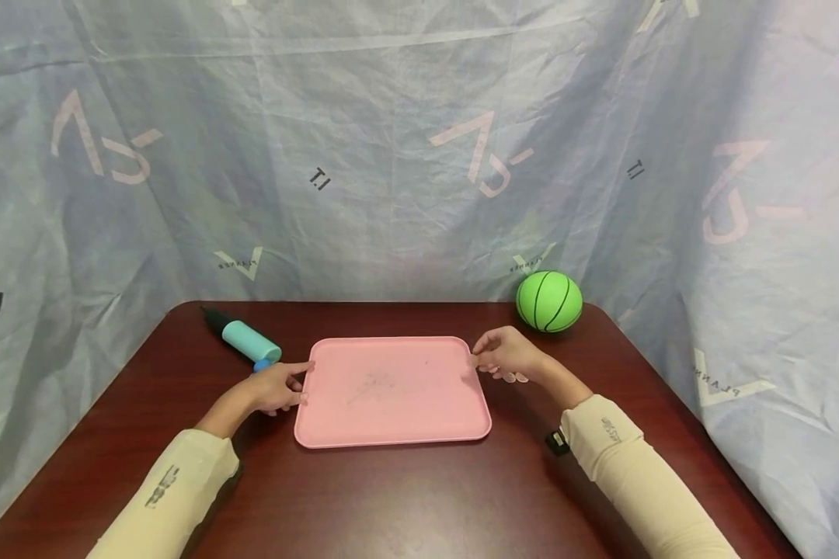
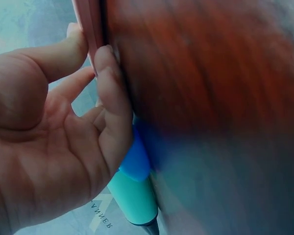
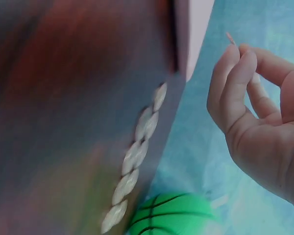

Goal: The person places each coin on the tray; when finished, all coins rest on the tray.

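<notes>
In the head view, the pink tray (image 1: pixel 398 392) lies flat on the dark red table (image 1: pixel 384 505), at the centre of the frame; the left hand (image 1: pixel 274 386) grips its left rim, while the right hand (image 1: pixel 509 355) is at its right rim, thumb and fingertips drawn together. A teal cylinder (image 1: pixel 252 340) with a black tip and blue end lies beyond the left hand, left of centre, and a green ball (image 1: pixel 548 301) sits at the table's far right corner. In the left wrist view, thumb and fingers take the rim at upper centre from both faces (a light hold should do; pressing harder would likely tip or slide it). In the right wrist view, the fingertips meet at upper right, seemingly around a thin pinkish sliver (image 3: pixel 230 38), too small to identify, apart from the tray's edge. A row of pale oval pieces (image 3: pixel 130 157) runs along the table at lower centre, towards the ball. Good handling here probably means a loose, precise pinch, with the wrist kept clear of that row.
</notes>
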`<state>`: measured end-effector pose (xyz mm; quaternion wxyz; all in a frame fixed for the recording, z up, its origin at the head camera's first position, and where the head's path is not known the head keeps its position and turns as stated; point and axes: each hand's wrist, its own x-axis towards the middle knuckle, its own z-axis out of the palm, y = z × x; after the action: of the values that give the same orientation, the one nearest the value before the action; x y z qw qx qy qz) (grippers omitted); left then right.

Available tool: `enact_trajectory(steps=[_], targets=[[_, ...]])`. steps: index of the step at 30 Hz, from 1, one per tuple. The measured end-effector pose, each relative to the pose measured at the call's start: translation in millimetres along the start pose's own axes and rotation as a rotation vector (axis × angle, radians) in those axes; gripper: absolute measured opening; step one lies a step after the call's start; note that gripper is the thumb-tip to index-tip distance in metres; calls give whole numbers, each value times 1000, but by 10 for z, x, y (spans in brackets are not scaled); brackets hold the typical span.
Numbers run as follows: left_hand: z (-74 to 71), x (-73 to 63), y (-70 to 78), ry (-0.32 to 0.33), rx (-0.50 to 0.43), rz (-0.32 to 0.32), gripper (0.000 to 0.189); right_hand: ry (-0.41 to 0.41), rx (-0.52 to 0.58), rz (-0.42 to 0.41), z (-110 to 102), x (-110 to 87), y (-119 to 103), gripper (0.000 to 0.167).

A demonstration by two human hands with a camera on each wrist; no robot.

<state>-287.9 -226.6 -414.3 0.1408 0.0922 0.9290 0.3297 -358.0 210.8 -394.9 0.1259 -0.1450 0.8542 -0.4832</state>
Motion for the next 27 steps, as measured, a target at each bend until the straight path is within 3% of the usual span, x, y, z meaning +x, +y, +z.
enact_trajectory(steps=[5,13,18,27], targets=[[-10,-23,12,0,3,-7,68,-9,-38,8,195,192,-155,15],[4,-16,75,-18,19,-45,68,-66,-197,13,465,475,-201,6],[13,-8,107,-22,34,-64,67,-77,-302,8,570,529,-265,13],[6,-1,90,-18,33,-75,67,-119,-511,-99,712,557,-364,14]])
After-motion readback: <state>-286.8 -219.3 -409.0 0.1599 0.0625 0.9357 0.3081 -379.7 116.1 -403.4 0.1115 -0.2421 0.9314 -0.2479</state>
